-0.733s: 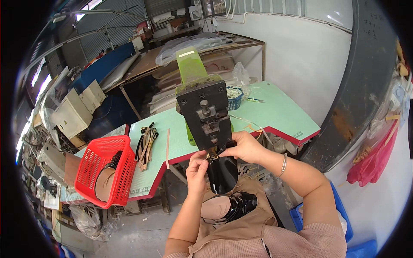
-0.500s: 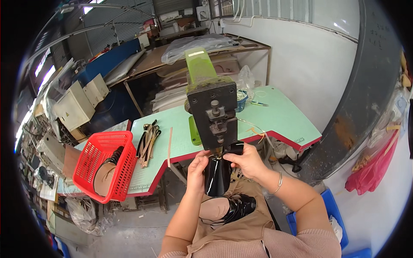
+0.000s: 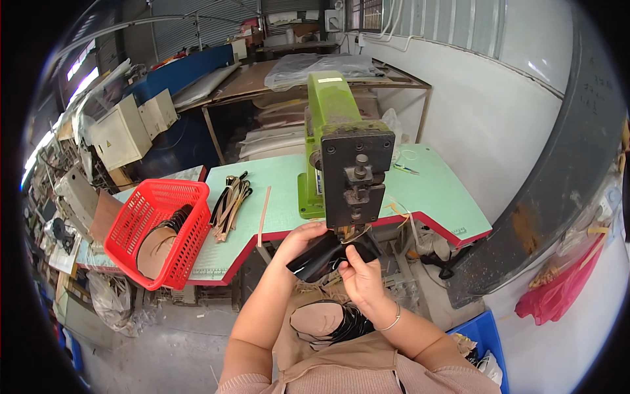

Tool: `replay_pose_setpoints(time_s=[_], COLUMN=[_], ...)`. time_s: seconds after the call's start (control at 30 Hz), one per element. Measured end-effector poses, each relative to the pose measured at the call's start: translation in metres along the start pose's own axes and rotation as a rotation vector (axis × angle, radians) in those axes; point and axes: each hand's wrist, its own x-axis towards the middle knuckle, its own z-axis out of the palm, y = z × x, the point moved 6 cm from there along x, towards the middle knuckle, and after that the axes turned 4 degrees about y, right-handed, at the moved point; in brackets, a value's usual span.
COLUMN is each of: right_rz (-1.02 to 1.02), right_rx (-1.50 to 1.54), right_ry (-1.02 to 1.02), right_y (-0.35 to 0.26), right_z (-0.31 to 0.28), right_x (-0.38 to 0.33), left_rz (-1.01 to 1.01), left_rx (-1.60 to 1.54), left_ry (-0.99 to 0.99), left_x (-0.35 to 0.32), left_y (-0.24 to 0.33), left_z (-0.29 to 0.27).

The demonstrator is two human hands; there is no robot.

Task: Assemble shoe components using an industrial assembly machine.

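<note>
Black and glossy, the piece slants just under the machine head. The left hand clasps its left part, while the right hand pinches it between thumb and fingers.

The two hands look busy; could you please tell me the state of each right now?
Left hand: holding the shiny black piece, fingers partly hidden.
Right hand: closed on the same piece, thumb in view.

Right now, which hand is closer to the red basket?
Left. The left hand is to the right of the red basket, at the shiny black piece's left part; the right hand is farther right.
</note>
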Motion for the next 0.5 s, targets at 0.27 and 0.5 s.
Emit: replay_pose_setpoints(time_s=[0.27, 0.5], right_rz=[0.161, 0.266], right_rx=[0.155, 0.262], right_ry=[-0.048, -0.106], right_y=[0.037, 0.058], right_z=[0.014, 0.019], right_x=[-0.004, 0.004], left_rz=[0.024, 0.029], left_rx=[0.062, 0.124], left_ry=[0.019, 0.096], left_x=[0.004, 0.005], left_y=[0.022, 0.029], left_z=[-0.026, -0.042])
